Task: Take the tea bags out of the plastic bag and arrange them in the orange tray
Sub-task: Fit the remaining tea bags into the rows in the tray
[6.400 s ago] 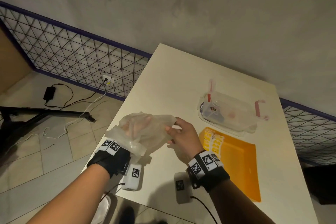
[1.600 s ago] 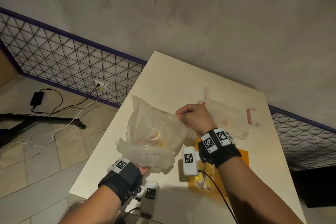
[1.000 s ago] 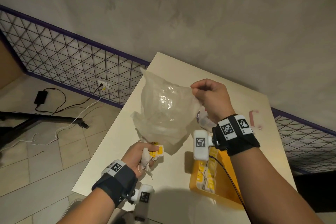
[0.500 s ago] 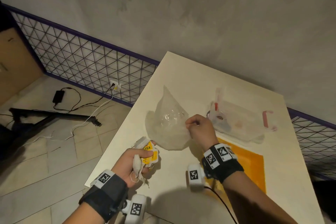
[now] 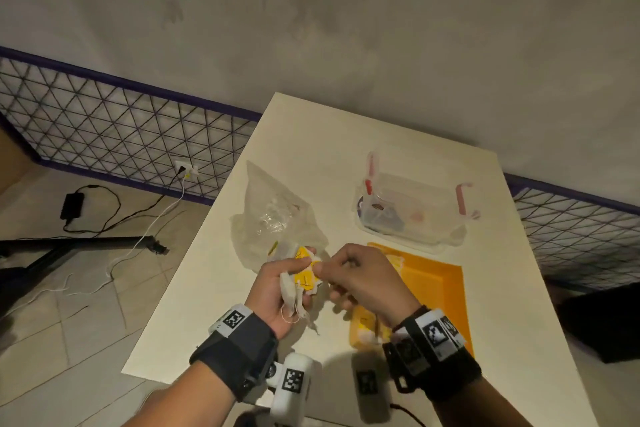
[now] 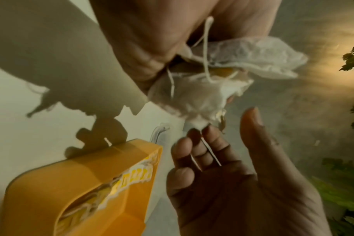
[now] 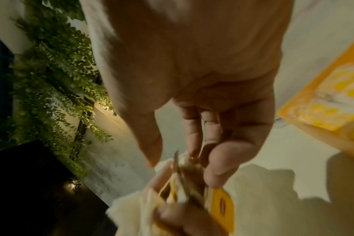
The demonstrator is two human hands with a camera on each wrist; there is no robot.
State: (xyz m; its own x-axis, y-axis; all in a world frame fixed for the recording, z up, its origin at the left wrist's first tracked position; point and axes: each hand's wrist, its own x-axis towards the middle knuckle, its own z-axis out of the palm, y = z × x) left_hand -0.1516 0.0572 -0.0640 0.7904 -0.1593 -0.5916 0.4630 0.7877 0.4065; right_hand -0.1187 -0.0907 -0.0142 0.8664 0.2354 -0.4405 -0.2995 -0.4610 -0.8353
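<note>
My left hand [image 5: 292, 274] grips a bunch of white tea bags [image 5: 304, 279] with yellow tags and loose strings, held just above the table. My right hand [image 5: 325, 270] meets it from the right, and its thumb and fingertips pinch one tea bag at the edge of the bunch [image 6: 202, 102]. The crumpled clear plastic bag [image 5: 273, 218] lies on the table just behind my hands, with nobody holding it. The orange tray [image 5: 436, 288] sits to the right, partly under my right wrist. It holds a row of tea bags [image 5: 363, 326] along its left side [image 6: 129, 177].
A clear plastic box [image 5: 412, 215] with red latches stands behind the tray. The cream table [image 5: 346, 149] ends close on my left, above a tiled floor with cables. A wire fence and a grey wall lie beyond.
My right hand has let go of the plastic bag, which now lies on the table, and has moved onto the bunch of tea bags. My left hand has lifted the bunch slightly.
</note>
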